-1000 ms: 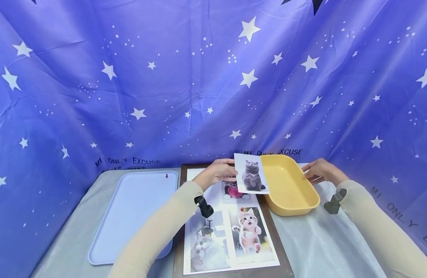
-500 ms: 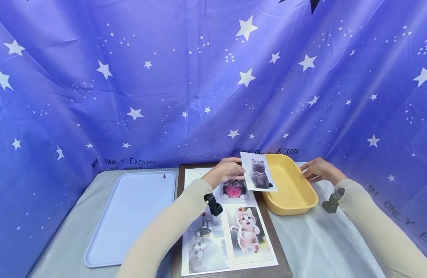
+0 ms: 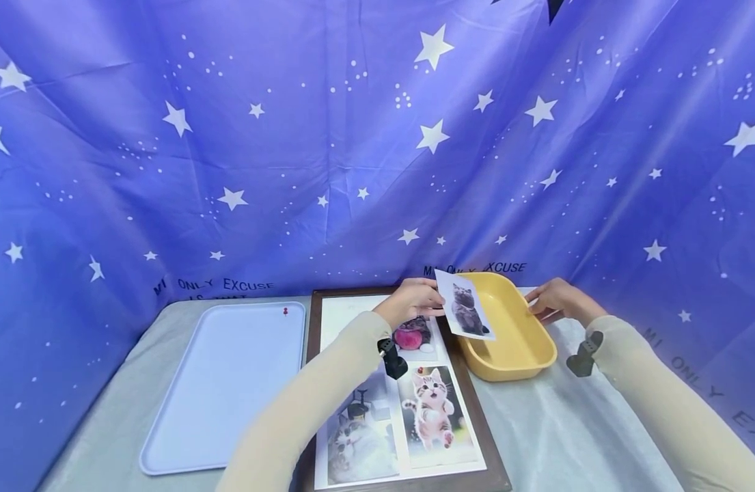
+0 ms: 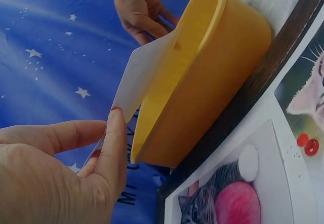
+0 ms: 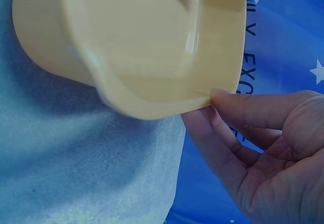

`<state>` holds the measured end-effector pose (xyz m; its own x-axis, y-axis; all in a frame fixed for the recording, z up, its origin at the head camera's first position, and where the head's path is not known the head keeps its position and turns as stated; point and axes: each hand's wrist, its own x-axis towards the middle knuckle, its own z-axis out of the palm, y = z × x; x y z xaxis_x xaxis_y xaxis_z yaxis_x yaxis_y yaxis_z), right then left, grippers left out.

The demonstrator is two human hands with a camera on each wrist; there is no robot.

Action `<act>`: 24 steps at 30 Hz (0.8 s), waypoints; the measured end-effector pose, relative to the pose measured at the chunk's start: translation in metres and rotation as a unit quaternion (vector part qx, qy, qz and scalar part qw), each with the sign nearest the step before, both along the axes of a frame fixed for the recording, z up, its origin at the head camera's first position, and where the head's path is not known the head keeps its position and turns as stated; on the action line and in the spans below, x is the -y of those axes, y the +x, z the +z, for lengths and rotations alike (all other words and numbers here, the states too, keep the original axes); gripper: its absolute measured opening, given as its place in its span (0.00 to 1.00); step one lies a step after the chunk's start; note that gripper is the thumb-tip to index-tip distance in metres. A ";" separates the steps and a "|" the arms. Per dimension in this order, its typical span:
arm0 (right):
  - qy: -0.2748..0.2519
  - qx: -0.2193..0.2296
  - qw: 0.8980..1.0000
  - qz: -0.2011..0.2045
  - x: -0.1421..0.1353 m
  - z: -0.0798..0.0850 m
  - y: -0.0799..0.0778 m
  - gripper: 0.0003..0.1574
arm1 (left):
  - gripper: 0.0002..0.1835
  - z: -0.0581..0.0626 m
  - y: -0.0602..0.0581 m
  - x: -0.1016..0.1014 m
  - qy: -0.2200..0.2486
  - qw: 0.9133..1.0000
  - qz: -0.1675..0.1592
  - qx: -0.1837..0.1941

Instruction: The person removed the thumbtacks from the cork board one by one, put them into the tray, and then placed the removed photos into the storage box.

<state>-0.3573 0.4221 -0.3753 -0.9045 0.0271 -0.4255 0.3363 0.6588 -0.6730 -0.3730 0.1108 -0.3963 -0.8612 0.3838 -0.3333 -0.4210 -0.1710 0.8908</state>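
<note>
My left hand [image 3: 410,301] pinches the left edge of a photo of a grey cat [image 3: 467,307], held tilted over the near-left part of a yellow basin [image 3: 525,342]. In the left wrist view the photo's plain white back [image 4: 139,74] faces me, thumb on one side and fingers on the other. My right hand [image 3: 558,301] grips the basin's right rim; thumb and finger pinch that rim [image 5: 152,110] in the right wrist view. Beneath my left hand, a brown-framed white board [image 3: 337,328] carries several cat pictures, including a striped kitten picture [image 3: 435,410].
A pale blue tray [image 3: 229,383] lies left of the board, with a red pushpin [image 3: 285,311] near its far right corner. Another red pushpin [image 3: 421,370] sits atop the kitten picture. Behind the cloth-covered table [image 3: 574,437] hangs a blue star-print curtain [image 3: 328,137].
My left hand has carried the grey cat photo rightward, farther over the basin, and turned it more edge-on. My right hand keeps its hold on the rim. The head view has shifted slightly.
</note>
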 end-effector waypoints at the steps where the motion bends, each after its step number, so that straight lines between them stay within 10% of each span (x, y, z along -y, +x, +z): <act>1: 0.002 0.000 1.000 0.000 0.000 0.000 0.000 0.31 | 0.31 0.000 0.000 -0.003 -0.003 1.000 0.006 0.004; 24: 0.015 0.003 1.000 -0.002 0.001 0.000 -0.003 0.29 | 0.22 -0.006 0.012 -0.055 -0.064 0.993 0.095 -0.026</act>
